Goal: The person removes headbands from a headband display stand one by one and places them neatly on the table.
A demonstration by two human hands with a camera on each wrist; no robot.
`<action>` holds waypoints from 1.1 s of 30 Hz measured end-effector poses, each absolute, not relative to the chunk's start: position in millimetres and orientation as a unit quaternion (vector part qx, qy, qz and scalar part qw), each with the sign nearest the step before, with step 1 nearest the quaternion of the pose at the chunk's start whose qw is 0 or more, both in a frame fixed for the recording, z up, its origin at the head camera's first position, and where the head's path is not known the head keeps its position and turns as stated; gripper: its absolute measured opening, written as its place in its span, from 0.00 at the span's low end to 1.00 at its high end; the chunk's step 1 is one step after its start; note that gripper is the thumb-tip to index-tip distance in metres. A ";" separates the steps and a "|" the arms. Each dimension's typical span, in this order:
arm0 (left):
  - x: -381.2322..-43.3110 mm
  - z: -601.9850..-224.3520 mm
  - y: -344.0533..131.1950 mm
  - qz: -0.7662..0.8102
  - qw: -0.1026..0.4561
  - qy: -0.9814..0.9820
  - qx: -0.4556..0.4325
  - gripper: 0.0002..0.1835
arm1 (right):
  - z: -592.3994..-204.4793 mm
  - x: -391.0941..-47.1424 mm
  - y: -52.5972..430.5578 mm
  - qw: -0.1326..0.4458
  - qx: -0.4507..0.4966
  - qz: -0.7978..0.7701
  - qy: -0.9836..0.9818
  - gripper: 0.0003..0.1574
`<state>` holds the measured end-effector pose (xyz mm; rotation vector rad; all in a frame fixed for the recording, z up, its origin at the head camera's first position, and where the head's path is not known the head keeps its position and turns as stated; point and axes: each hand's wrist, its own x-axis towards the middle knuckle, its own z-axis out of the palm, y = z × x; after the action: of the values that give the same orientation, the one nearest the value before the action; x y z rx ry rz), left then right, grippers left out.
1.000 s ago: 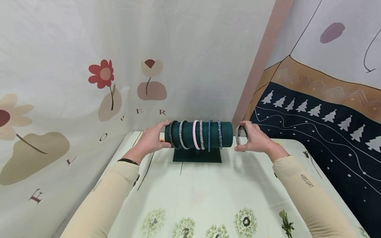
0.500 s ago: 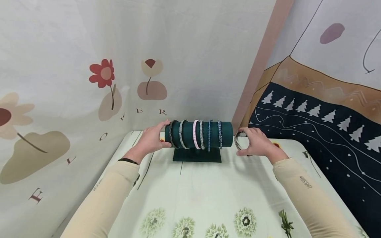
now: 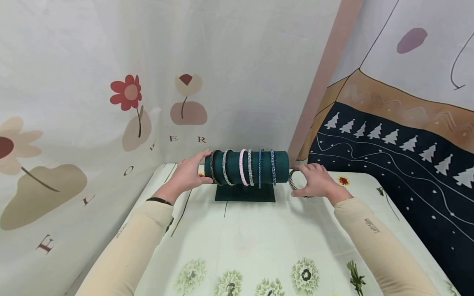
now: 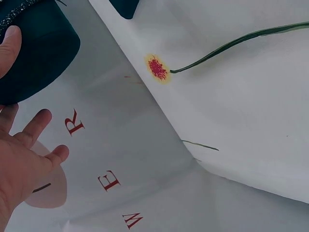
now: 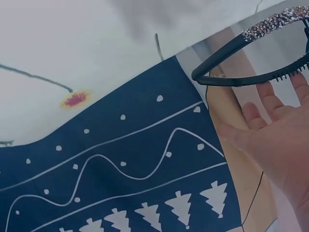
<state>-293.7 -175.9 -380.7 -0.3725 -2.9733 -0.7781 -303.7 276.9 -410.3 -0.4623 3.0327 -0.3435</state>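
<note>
A dark green display roll [image 3: 232, 168] on a flat base stands at the back of the table. Several headbands sit over it, among them a pink headband [image 3: 241, 167], glittery silver ones and blue ones. My left hand [image 3: 187, 172] holds the roll's left end, thumb in front, beside the dark glittery headband [image 3: 212, 167]. Just off the roll's right end, my right hand [image 3: 314, 181] holds another headband [image 3: 291, 181] between thumb and fingers. The right wrist view shows that headband [image 5: 285, 21] with sparkling stones on its outside, a dark band and small teeth inside.
A pale cloth [image 3: 244, 238] with printed flowers covers the table. Close behind the roll hangs a light curtain [image 3: 237, 82] with flower prints. To the right hangs a dark blue panel [image 3: 400, 176] with white trees.
My right hand has turned the headband, so its loop now faces me more, and has lowered it slightly beside the roll's right end. My left hand stays on the roll.
</note>
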 end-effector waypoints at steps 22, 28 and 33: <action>-295.6 -380.8 -177.2 -0.248 0.024 -0.960 -0.125 0.57 | -442.0 -321.2 264.3 0.076 -0.126 -0.112 0.983 0.60; -293.3 -379.6 -175.5 -0.250 0.016 -0.961 -0.120 0.57 | -449.3 -323.5 257.7 0.096 -0.121 -0.108 0.982 0.62; -292.0 -378.5 -174.5 -0.250 0.016 -0.961 -0.118 0.57 | -453.3 -325.5 251.5 0.108 -0.111 -0.105 0.982 0.64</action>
<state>-292.0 -174.5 -378.5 -0.3659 -2.9885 -0.7761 -325.5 251.5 -453.3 -0.3262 2.8913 -0.3089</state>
